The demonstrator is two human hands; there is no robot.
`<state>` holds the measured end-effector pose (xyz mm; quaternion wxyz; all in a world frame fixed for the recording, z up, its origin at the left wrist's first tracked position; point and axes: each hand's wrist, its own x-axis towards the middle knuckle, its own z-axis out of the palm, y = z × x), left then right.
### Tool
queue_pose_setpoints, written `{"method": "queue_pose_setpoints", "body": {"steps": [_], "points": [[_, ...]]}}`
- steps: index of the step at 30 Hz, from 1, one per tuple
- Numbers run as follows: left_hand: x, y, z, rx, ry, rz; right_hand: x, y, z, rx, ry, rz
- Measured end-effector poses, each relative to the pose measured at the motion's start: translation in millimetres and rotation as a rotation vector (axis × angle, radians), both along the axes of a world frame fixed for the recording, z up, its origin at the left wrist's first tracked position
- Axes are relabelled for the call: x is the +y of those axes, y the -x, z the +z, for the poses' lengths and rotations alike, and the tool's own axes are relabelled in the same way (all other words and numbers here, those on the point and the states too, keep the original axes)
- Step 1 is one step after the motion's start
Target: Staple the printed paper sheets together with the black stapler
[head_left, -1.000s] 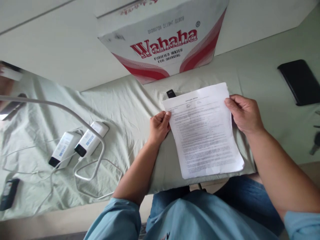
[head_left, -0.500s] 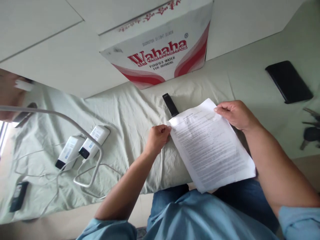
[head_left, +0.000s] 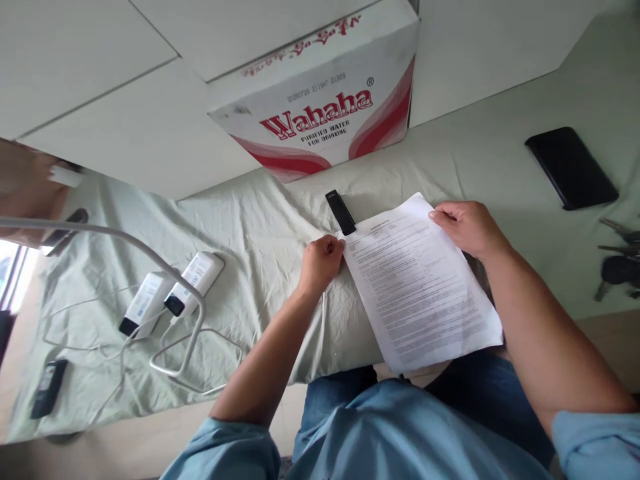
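Observation:
A printed sheet of paper [head_left: 420,287] is held between my two hands, its lower end reaching past the table's front edge over my lap. My left hand [head_left: 323,262] is closed, pinching the sheet's upper left corner. At the upper right edge, the thumb and fingers of my right hand [head_left: 467,227] grip the paper. Just beyond the sheet's top left corner lies a slim black object [head_left: 341,211], its near end touching or close to the paper. What kind of object it is, I cannot tell.
A Wahaha water carton [head_left: 320,107] stands at the back. White boxy devices [head_left: 195,283] with cables and a bent grey tube [head_left: 125,237] are on the left, near a small dark device [head_left: 49,389]. On the right lie a black phone-like case [head_left: 573,167] and keys [head_left: 620,267].
My left hand has moved slightly up and toward the sheet's top corner. The paper lies a little higher and flatter. My right hand keeps its grip, and the view has shifted slightly.

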<state>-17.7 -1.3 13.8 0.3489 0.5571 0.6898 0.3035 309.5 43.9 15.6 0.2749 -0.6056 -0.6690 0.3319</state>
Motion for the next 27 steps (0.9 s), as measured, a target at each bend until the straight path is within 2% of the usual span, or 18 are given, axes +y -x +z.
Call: {"method": "queue_pose_setpoints", "body": {"steps": [4,10,12,14,15,17,20,27], "points": [[7.8,0.9,-6.6,-0.073,-0.040,0.110,-0.2,-1.1,0.5,-0.006,0.010,-0.001],[15.0,1.3,-12.3,0.001,-0.010,0.086,-0.5,-2.3,-0.6,-0.014,-0.037,-0.042],[14.1,0.0,-11.4,0.069,-0.085,0.093,-0.6,-2.0,0.5,-0.034,-0.038,-0.053],[12.4,-0.6,-10.3,0.137,-0.268,0.086,-0.8,-1.3,2.3,-0.048,-0.018,-0.057],[11.7,-0.1,-10.3,0.166,-0.375,0.051,-1.0,-0.9,3.3,-0.053,-0.006,-0.060],[11.3,3.0,-12.4,0.205,-0.535,-0.102,-1.2,-0.4,5.1,-0.063,0.015,-0.065],[13.7,12.8,-21.0,0.222,-0.581,-0.345,-1.4,-0.4,6.3,-0.070,0.026,-0.069],[18.0,31.1,-40.1,0.210,-0.565,-0.414,-1.9,-0.8,7.2,-0.057,0.013,-0.057]]}}
